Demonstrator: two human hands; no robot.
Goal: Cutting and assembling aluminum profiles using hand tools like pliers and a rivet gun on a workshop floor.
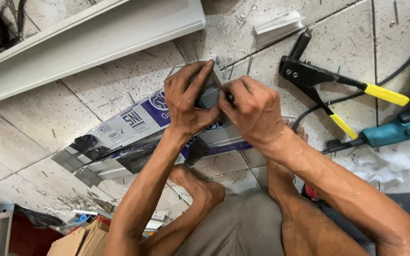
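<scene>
Both forearms reaching down and forward, wrists bent, meeting over the near end of a long aluminium profile lying on the tiled floor. Left hand curled in a narrow grip around a small grey metal piece, fingers draped over its top. Right hand fisted just beside, knuckles up, pinching the same piece at its edge. Profile smooth, wrapped in blue-and-white printed film. Nearby to the right: black riveter with yellow handle sleeves, teal power drill. Floor speckled, strewn with metal shavings.
</scene>
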